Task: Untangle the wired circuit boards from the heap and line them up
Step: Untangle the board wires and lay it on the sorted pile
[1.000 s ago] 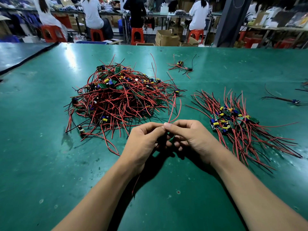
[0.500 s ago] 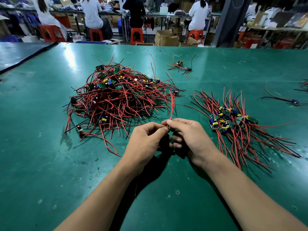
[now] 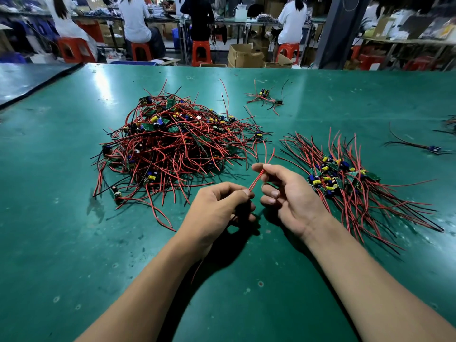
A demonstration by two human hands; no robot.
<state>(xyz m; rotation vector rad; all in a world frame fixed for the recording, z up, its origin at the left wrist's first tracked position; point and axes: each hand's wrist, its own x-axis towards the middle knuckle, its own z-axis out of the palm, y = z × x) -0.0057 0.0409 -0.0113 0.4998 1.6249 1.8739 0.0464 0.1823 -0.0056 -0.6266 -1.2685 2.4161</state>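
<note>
A worker's left hand (image 3: 222,208), fingers curled, and right hand (image 3: 288,193), thumb against forefinger, each pinch two thin red wires (image 3: 256,180) running between them above a smooth green table (image 3: 74,243). Beyond the left hand sits one tangled heap (image 3: 172,149) of wired boards; just beside the right hand lies one combed-out row (image 3: 345,178).

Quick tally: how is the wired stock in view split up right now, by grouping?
Tangled heap: 1
Lined-up bundle: 1
Strays lying apart: 3
Wired piece pinched by left hand and right hand: 1
Total: 6
</note>
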